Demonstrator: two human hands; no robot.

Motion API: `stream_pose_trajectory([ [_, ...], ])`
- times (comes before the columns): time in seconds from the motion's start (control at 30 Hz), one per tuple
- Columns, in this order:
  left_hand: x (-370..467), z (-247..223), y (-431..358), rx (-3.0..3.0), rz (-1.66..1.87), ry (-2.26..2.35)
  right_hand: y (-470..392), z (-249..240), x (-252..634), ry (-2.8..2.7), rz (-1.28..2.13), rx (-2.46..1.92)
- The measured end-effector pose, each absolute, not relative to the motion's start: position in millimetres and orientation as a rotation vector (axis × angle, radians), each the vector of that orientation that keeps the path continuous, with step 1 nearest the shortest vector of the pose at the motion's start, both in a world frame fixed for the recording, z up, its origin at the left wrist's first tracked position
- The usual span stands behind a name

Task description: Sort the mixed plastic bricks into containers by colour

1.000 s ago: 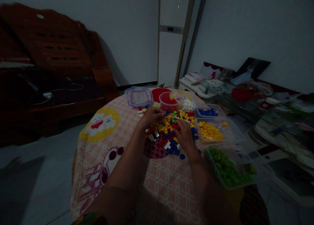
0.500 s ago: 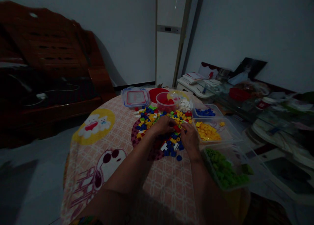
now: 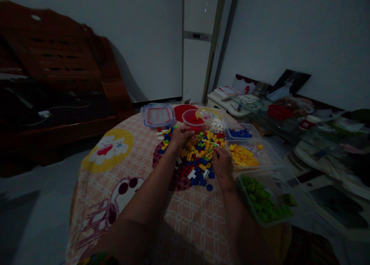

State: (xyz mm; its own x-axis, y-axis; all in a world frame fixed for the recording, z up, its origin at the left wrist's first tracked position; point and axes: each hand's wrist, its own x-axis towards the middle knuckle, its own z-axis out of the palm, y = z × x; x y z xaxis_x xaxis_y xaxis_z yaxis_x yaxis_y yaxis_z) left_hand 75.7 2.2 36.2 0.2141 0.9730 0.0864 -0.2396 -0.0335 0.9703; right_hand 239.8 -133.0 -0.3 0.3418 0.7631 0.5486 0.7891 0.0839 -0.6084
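Note:
A mixed pile of toy building bricks [image 3: 202,157] in yellow, blue, red, white and green is spread over the middle of the table. My left hand [image 3: 181,137] hovers above the pile's left back part, close to the clear tub of red bricks [image 3: 194,123]. Its fingers are drawn together and point right; whatever they hold is too dark and small to make out. At the right edge of the pile is my right hand [image 3: 223,161], with thumb and fingers pinched together. Anything between those fingertips is hidden.
Clear boxes hold blue bricks [image 3: 240,133], yellow bricks [image 3: 244,156] and green bricks [image 3: 264,199] along the right. White bricks [image 3: 216,123] lie at the back. A clear lid [image 3: 158,116] with a blue rim sits back left. The patterned cloth [image 3: 199,222] covers the round table.
My left hand has moved back and left, from the middle of the pile towards the red-brick tub. My right hand stays near its place, its fingers more closed. The view has shifted slightly.

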Motion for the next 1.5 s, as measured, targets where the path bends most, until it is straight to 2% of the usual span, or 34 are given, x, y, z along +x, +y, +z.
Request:
stream_pose_trajectory([
  [0.17,77,31,25,1.144,1.322,0.817,-133,-1,238,-1.396,-0.047,-1.670],
  [0.53,63,49,19,1.374,1.239,0.753,-134,-3,238,-1.401,-0.045,-1.711],
  [0.97,66,68,-21,2.184,0.338,0.793,-129,-14,230,-1.759,0.043,-1.547],
  [1.23,73,65,-28,2.414,0.220,0.969,-127,-18,238,-1.521,-0.024,-1.640],
  [1.5,89,86,-59,2.649,-0.202,1.153,-125,-19,239,-1.476,-0.008,-1.661],
])
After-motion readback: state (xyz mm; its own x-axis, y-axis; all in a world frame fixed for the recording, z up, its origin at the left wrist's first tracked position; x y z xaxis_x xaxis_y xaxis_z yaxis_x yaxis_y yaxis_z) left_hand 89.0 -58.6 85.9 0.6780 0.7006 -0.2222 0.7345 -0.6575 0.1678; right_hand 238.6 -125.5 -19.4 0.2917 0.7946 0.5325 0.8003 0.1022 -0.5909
